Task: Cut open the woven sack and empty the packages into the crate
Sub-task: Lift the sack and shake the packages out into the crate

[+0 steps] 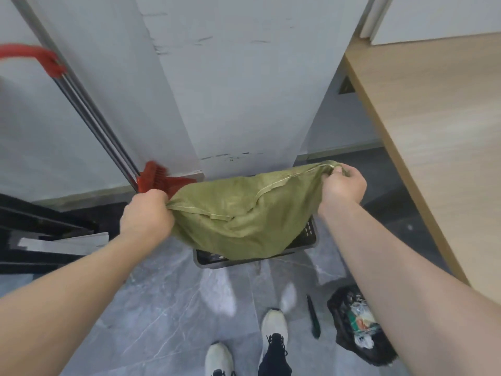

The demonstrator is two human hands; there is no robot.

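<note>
A green woven sack [244,215] hangs stretched between my two hands above a dark plastic crate [307,237] on the floor. My left hand [147,215] grips the sack's left corner. My right hand [344,183] pinches its stitched right corner, held a little higher. The sack sags in the middle and covers most of the crate, so the crate's inside is largely hidden. No packages are visible. A dark utility knife [313,317] lies on the floor tiles by my right foot.
A wooden table [433,126] runs along the right. A black trash bag [355,324] with rubbish sits under my right arm. A red hand truck [151,180] leans on the wall at left, with dark stacked items [40,237] beside it. My shoes [273,327] stand on grey tiles.
</note>
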